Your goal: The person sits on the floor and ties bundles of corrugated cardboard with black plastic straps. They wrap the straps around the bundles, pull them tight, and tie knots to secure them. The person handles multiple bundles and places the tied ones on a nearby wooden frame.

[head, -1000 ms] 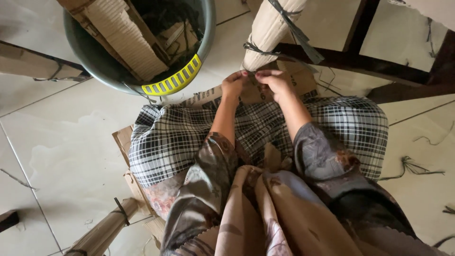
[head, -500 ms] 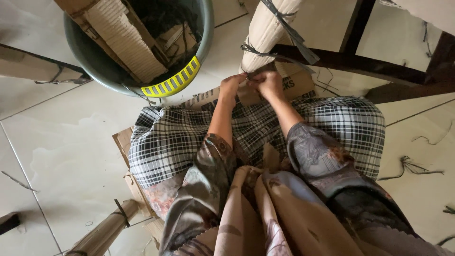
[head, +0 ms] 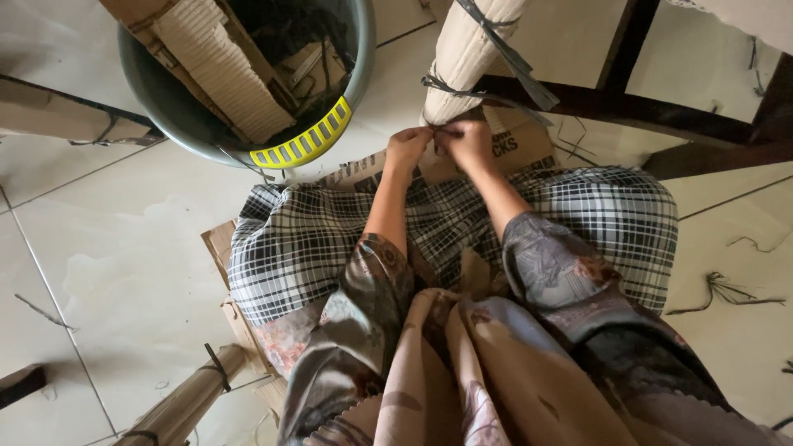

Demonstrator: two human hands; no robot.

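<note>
Left hand (head: 407, 145) and right hand (head: 467, 142), barely shifted since a second ago, fingertips pinched together on the dark strap (head: 462, 89) binding the cardboard roll (head: 464, 59) at twelve o'clock; knotting apparently continuing.

Both arms stretched forward, left hand (head: 407, 147) and right hand (head: 467, 144) side by side, fingers pinched

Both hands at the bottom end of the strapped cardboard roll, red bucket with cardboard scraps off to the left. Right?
Not quite. The bucket is grey-green with a yellow tab, not red. The head view shows left hand and right hand at the cardboard roll.
</note>
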